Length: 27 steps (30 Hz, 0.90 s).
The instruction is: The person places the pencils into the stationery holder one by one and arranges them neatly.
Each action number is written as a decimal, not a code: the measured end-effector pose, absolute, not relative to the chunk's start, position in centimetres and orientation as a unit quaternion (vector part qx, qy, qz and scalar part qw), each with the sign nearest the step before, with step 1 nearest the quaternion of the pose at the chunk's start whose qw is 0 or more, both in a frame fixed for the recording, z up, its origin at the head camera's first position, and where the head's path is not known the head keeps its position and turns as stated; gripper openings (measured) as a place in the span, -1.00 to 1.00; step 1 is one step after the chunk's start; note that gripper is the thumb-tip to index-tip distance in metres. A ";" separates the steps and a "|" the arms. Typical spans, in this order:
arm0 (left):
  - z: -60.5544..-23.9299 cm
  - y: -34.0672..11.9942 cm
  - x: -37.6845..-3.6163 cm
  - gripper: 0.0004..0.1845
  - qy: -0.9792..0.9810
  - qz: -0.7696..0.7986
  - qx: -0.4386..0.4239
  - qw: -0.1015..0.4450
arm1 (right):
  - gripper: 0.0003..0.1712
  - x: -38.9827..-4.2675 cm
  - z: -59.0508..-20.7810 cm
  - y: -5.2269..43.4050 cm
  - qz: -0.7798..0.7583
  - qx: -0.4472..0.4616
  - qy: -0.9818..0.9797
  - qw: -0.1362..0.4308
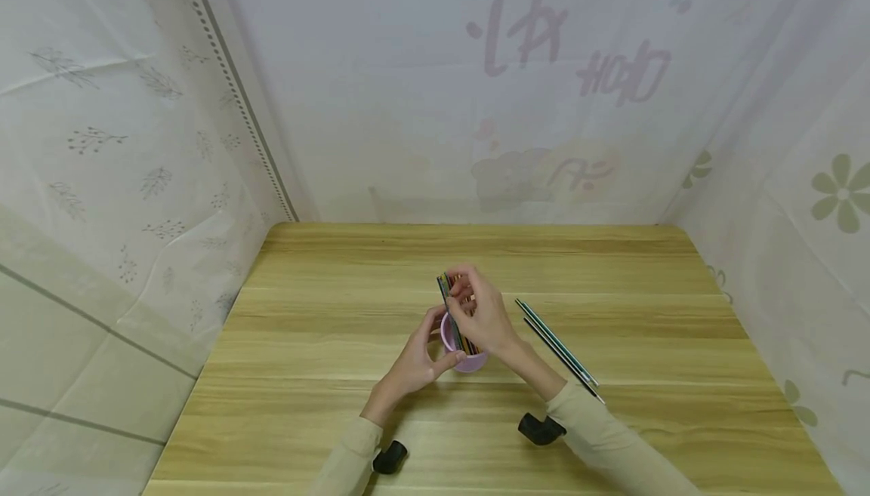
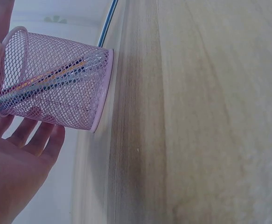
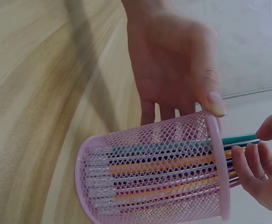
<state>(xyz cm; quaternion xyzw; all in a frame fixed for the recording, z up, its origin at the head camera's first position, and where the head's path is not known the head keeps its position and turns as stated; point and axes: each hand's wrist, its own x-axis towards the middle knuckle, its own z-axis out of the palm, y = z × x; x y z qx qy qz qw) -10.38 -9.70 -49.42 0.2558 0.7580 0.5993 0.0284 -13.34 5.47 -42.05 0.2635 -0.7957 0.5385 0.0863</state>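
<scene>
Head view shows both forearms reaching to the middle of the wooden table (image 1: 326,345), where the pink mesh cup (image 1: 469,360) stands. Left hand (image 1: 418,360) curls around the cup's side, thumb on the rim and fingers behind it. Right hand (image 1: 482,315), bent at the wrist above the cup, pinches the coloured pencils (image 1: 454,307) standing in it. Two more pencils (image 1: 557,349) lie just beside the right forearm.

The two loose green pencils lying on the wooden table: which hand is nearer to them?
Right. The right hand is beside the pencils; the left hand is beyond the pink mesh cup.
</scene>
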 end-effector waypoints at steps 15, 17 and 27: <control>-50.7 -9.6 -10.7 -0.23 0.758 0.604 0.245 0.022 | -0.60 -13.7 -42.2 7.9 0.525 0.249 -0.806 0.112; -51.5 -9.6 -11.0 -0.22 0.763 0.600 0.241 0.018 | -0.60 -13.9 -42.1 8.5 0.522 0.245 -0.808 0.121; -53.0 -9.6 -11.4 -0.22 0.772 0.587 0.244 0.002 | -0.61 -15.3 -42.8 11.6 0.503 0.204 -0.826 0.154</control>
